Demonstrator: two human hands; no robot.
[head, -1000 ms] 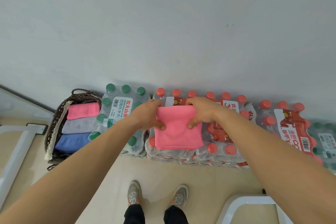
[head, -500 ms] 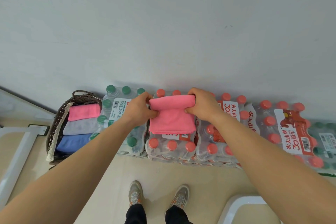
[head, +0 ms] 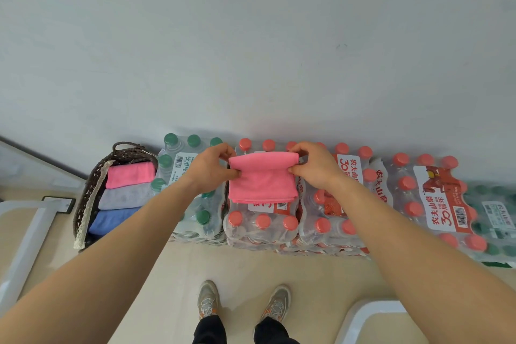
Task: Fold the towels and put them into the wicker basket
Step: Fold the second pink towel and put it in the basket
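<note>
A pink towel (head: 262, 183), folded into a small rectangle, lies on top of the red-capped bottle packs. My left hand (head: 210, 169) pinches its left edge and my right hand (head: 314, 166) pinches its right edge, both at the far fold. The dark wicker basket (head: 93, 190) stands on the floor at the left against the wall. It holds three folded towels in a row: pink (head: 129, 174), grey (head: 124, 197) and blue (head: 113, 220).
Shrink-wrapped packs of water bottles line the wall: green-capped (head: 192, 176) beside the basket, red-capped (head: 413, 198) to the right. White frames stand at the lower left (head: 28, 246) and lower right (head: 368, 318). My shoes (head: 243, 301) are on the beige floor.
Both hands have folded the pink towel's near half away toward the wall, so it now covers a shorter patch and red caps show in front of it.
</note>
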